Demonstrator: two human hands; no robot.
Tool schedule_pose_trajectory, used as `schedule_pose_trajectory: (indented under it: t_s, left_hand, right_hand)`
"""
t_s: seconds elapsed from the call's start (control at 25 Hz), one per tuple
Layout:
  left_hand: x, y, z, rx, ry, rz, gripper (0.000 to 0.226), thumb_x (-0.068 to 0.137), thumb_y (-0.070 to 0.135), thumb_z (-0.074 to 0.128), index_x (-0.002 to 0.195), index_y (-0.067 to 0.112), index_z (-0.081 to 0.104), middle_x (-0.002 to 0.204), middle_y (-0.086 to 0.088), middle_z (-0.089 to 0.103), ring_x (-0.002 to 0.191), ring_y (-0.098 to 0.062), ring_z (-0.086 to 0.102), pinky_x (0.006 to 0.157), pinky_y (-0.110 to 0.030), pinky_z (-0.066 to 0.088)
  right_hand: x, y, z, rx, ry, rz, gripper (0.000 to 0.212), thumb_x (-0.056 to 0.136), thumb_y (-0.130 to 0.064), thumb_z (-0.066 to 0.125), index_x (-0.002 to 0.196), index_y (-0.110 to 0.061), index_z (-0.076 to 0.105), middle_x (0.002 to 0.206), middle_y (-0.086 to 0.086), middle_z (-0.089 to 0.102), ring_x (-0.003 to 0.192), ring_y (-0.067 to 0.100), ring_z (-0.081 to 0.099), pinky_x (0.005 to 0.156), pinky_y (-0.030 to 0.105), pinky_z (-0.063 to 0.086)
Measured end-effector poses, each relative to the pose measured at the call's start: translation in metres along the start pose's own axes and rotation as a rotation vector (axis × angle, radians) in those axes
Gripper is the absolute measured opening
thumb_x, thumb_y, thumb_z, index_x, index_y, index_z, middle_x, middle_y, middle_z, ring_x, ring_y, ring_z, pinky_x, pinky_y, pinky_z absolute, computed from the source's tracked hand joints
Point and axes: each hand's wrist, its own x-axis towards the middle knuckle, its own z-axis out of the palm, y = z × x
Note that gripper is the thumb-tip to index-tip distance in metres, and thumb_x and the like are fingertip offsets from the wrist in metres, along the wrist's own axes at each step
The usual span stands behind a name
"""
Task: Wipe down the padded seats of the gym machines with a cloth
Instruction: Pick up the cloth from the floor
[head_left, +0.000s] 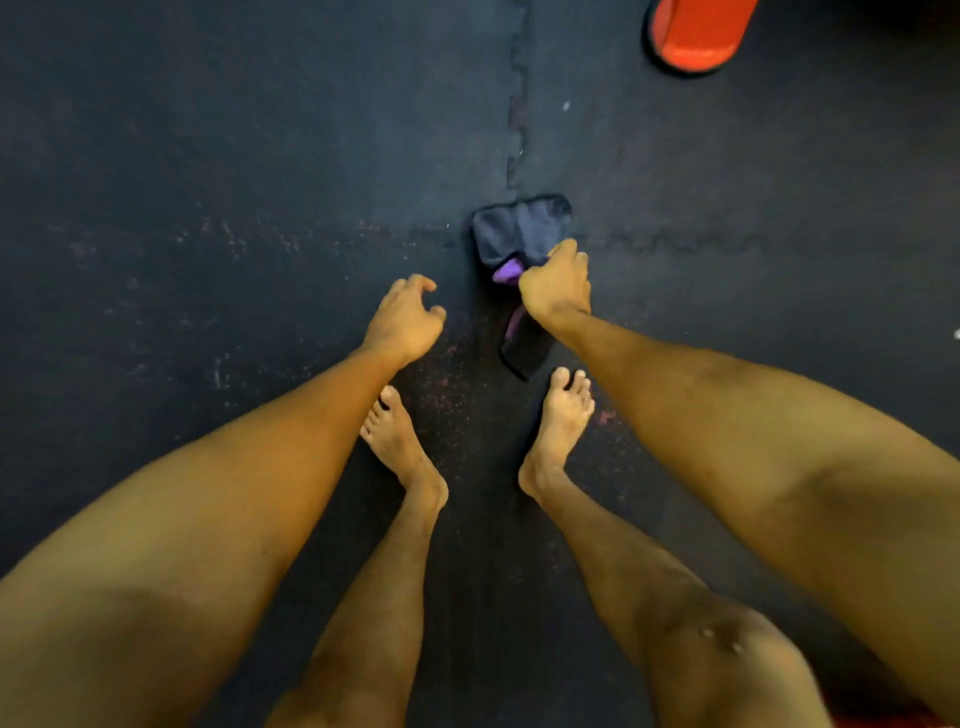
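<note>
A dark cloth (519, 228) with a purple patch hangs from my right hand (557, 283), which grips it in a fist in front of me; part of the cloth trails below the wrist. My left hand (408, 322) hovers to the left of the cloth with its fingers loosely curled and holds nothing. An orange padded seat (698, 31) with a dark rim shows at the top right, well away from both hands.
Dark rubber floor tiles (208, 182) with an interlocking seam run under me. My two bare feet (405, 441) stand on the floor just below the hands.
</note>
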Motion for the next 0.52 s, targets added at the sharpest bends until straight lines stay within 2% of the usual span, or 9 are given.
schedule_pose_trajectory:
  t_s: [0.08, 0.16, 0.28, 0.52]
  left_hand:
    - [-0.023, 0.029, -0.024, 0.007, 0.025, 0.034, 0.041, 0.101, 0.024, 0.054, 0.141, 0.015, 0.049, 0.142, -0.008, 0.047, 0.128, -0.027, 0.050, 0.107, -0.039, 0.040]
    - [-0.049, 0.063, -0.054, -0.005, 0.046, 0.068, 0.042, 0.100, 0.023, 0.055, 0.141, 0.015, 0.049, 0.144, -0.009, 0.048, 0.130, -0.028, 0.050, 0.108, -0.039, 0.040]
    - [-0.095, 0.107, -0.104, -0.019, 0.076, 0.079, 0.044, 0.099, 0.022, 0.055, 0.142, 0.014, 0.050, 0.147, -0.010, 0.050, 0.134, -0.029, 0.049, 0.111, -0.039, 0.040]
    - [-0.208, 0.188, -0.233, 0.046, 0.186, 0.196, 0.045, 0.099, 0.021, 0.054, 0.143, 0.015, 0.051, 0.147, -0.010, 0.051, 0.135, -0.029, 0.048, 0.110, -0.039, 0.041]
  right_hand:
    - [-0.019, -0.022, -0.041, -0.066, -0.045, 0.050, 0.060, 0.092, -0.034, 0.067, 0.137, -0.004, 0.041, 0.143, 0.019, 0.041, 0.126, 0.043, 0.052, 0.092, 0.040, 0.043]
    - [-0.044, -0.044, -0.087, -0.163, -0.101, 0.055, 0.063, 0.089, -0.040, 0.074, 0.135, -0.004, 0.051, 0.140, 0.018, 0.052, 0.125, 0.038, 0.057, 0.094, 0.038, 0.049]
    - [-0.097, -0.071, -0.146, -0.189, -0.145, 0.049, 0.051, 0.089, -0.033, 0.075, 0.128, -0.002, 0.063, 0.135, 0.019, 0.061, 0.122, 0.037, 0.061, 0.090, 0.037, 0.051]
    - [-0.237, -0.125, -0.252, 0.005, -0.051, -0.037, 0.038, 0.093, -0.019, 0.060, 0.130, -0.011, 0.057, 0.137, 0.020, 0.056, 0.124, 0.038, 0.055, 0.094, 0.039, 0.047]
